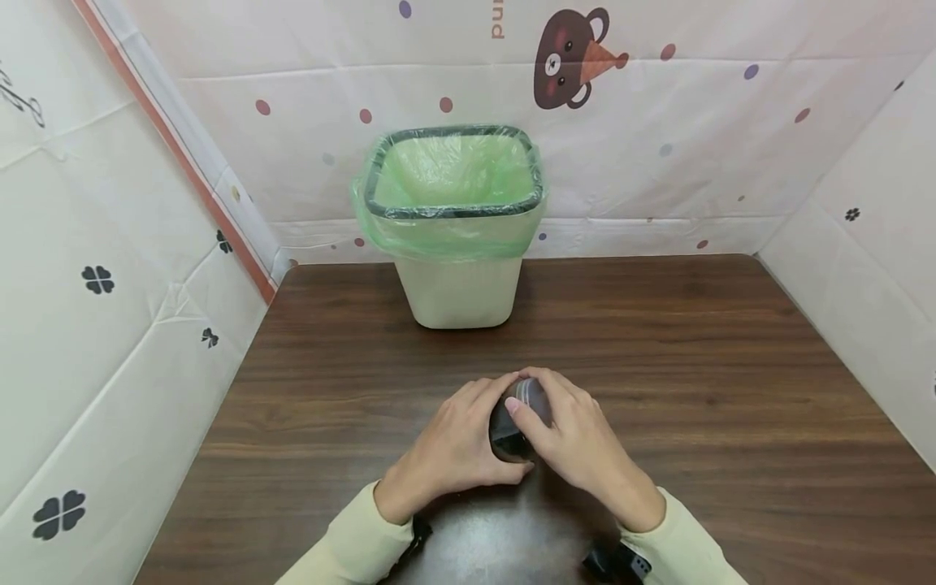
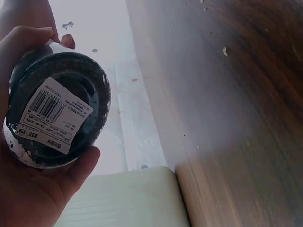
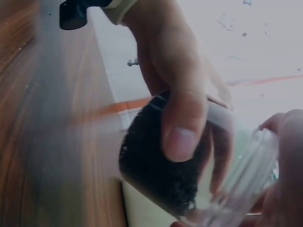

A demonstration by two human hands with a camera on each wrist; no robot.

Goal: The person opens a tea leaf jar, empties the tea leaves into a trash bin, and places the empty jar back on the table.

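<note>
Both hands hold a clear, round jar (image 1: pixel 504 428) with black contents, tilted over the table in front of the bin. My left hand (image 1: pixel 461 443) grips the jar's body, thumb on the near side and fingers on the far side. Around the lid end, my right hand (image 1: pixel 581 443) curls its fingers and thumb. The right wrist view shows a clear, ridged lid (image 3: pixel 246 175) under the right fingers, and dark, clumpy material (image 3: pixel 156 161) against the jar wall. A white barcode label (image 2: pixel 52 116) covers much of the jar's base in the left wrist view.
A pale bin (image 1: pixel 461 292) lined with a green plastic bag (image 1: pixel 446 240) stands at the back of the brown wooden table (image 1: pixel 695 349). Patterned white sheets (image 1: pixel 307 162) hang behind and at both sides. Black wrist devices (image 1: pixel 617 561) sit near the sleeves.
</note>
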